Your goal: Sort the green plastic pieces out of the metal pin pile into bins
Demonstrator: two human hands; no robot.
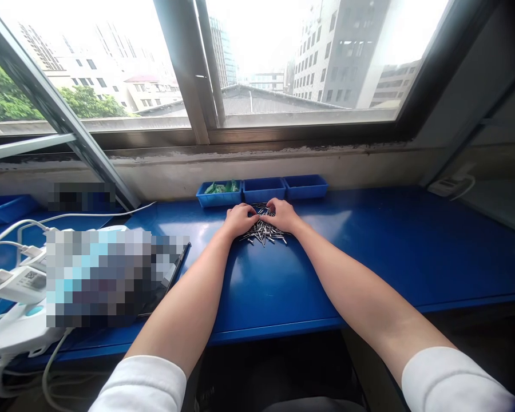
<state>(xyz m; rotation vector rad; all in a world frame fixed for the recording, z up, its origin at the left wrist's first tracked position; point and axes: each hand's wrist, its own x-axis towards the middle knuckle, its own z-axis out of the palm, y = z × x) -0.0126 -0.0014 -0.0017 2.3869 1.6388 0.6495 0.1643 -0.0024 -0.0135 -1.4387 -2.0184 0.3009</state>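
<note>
A loose pile of thin, shiny metal pins (264,230) lies on the blue table, some of them dark in part; their exact kind is too small to tell. My left hand (240,220) rests at the pile's left side, its fingers curled and closed towards the thumb. From the right, my right hand (283,215) reaches over the same pile, thumb and fingers bent together in a pinch. The two hands' fingertips come close to each other above the pins. Whatever sits between the fingers of either hand is hidden.
Behind the pile stand three joined blue bins: the left bin (218,199) holds green packets, beside a middle bin (264,187) and a right bin (305,186). White chargers (19,283) with cables and a blurred-out area occupy the left. A window is behind the table.
</note>
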